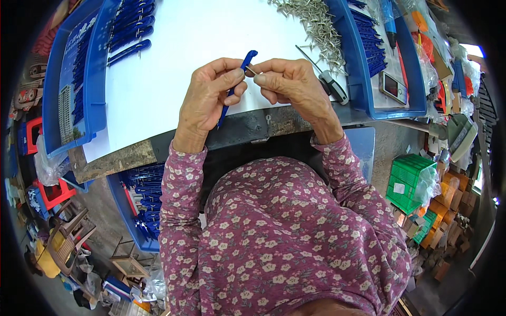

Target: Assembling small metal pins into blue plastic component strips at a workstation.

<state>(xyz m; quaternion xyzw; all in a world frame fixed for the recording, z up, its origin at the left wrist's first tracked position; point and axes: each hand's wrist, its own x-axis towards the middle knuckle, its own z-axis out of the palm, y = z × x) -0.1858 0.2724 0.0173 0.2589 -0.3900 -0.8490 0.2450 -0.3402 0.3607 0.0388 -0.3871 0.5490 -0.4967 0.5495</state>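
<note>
My left hand (205,95) pinches a slim blue plastic piece (249,57) with a hooked upper end, held tilted above the white work surface. Its narrow lower end points down past my palm. Between thumb and forefinger of my right hand (298,87) is a small thin metal pin (251,70), its tip against or very near the blue piece just below the hook. The fingertips partly hide where they meet. A heap of similar metal pins (316,26) lies beyond my right hand. Several like blue pieces (129,51) lie in a row at the far left.
Blue trays with more blue pieces flank the white sheet (174,31): a left tray (96,113) and a right tray (360,79). A grey-and-black tool with a thin rod (333,87) lies beside my right wrist. A silver handheld device (393,87) sits in the right tray.
</note>
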